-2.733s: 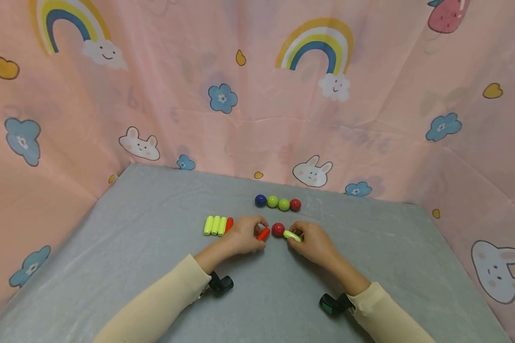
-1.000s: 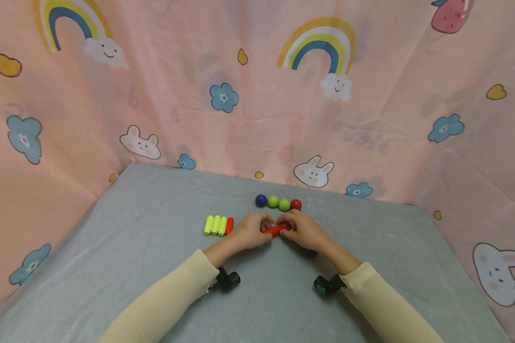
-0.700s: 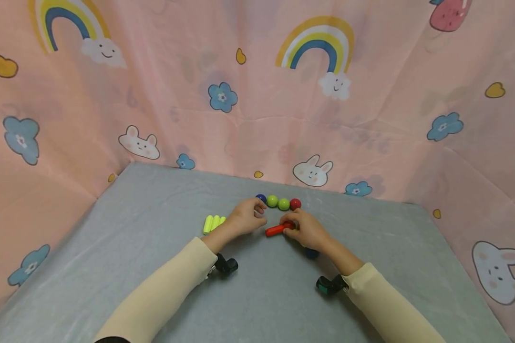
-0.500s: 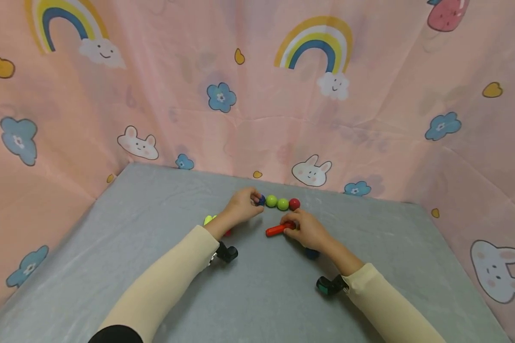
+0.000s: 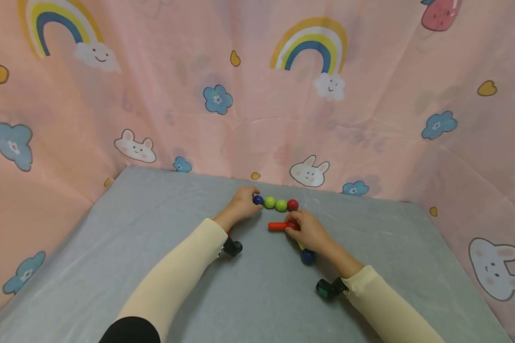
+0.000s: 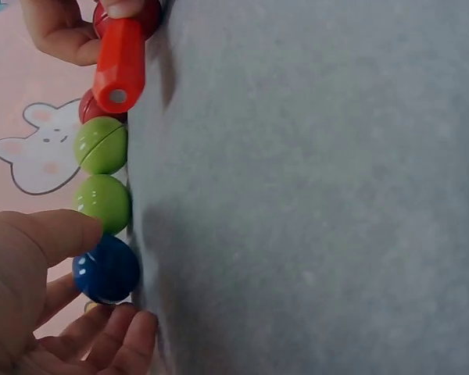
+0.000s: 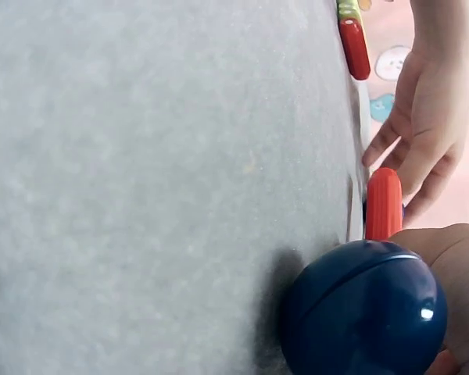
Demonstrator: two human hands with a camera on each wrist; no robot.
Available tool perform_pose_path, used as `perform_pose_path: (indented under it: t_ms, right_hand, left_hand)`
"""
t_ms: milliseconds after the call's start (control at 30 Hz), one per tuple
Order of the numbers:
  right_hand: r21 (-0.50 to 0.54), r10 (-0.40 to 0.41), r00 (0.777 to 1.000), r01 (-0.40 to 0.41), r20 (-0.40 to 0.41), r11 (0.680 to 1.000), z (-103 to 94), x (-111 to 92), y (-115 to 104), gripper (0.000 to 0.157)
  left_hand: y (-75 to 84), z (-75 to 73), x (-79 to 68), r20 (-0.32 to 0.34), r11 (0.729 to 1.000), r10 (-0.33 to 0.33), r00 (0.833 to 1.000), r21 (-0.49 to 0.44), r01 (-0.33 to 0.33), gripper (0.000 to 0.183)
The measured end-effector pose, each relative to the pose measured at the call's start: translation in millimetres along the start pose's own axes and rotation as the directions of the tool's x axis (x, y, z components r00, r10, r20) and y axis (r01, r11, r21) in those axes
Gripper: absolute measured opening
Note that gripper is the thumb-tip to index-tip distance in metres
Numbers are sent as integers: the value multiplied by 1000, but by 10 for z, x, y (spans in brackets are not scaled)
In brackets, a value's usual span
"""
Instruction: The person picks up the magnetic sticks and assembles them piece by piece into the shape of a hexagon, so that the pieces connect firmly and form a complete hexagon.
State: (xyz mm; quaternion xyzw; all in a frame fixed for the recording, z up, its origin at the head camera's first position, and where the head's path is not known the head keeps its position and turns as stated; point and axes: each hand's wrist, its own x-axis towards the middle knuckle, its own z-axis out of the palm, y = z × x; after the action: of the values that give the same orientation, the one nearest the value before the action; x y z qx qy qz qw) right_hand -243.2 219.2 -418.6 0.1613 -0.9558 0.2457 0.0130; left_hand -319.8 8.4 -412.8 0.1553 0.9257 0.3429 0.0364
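Note:
My left hand [image 5: 242, 202] has its thumb and fingers around a blue ball [image 6: 107, 269], at the left end of a row of balls. Beside that ball sit two green balls [image 5: 275, 204] and a red ball [image 5: 293, 205]. My right hand [image 5: 311, 232] grips another red ball [image 5: 292, 225], partly covered by its fingers. From it a red stick [image 5: 276, 226] points left. Below the right hand, a mostly hidden yellow-green stick [image 5: 301, 246] meets a second blue ball [image 7: 363, 308]; its joint to the held red ball is hidden.
A side row of sticks lies mostly behind my left forearm; the right wrist view shows a red stick [image 7: 355, 48] and a yellow-green stick [image 7: 349, 9] there. Grey cloth [image 5: 257, 295] covers the table. A pink printed curtain [image 5: 249, 143] rises behind the balls.
The red stick is now joined to the held red ball, and my left hand has let go of it. That hand has moved up to the row's blue ball. The right hand has stayed nearly in place.

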Motion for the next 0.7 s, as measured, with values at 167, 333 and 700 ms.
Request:
perform_pose_path:
  t_ms: [167, 333, 700]
  right_hand:
    - [-2, 19, 1000, -19, -3, 1000, -3, -12, 4, 17]
    - [-2, 63, 998, -63, 0, 998, -3, -15, -13, 18]
    - [-1, 91, 996, -91, 0, 996, -5, -55, -1, 22]
  left_hand:
    - [1, 44, 1, 36, 999, -33, 999, 42, 31, 46]
    - [-23, 59, -2, 26, 999, -46, 999, 19, 46, 40]
    - [-62, 24, -156, 35, 1000, 19, 999, 10, -20, 34]
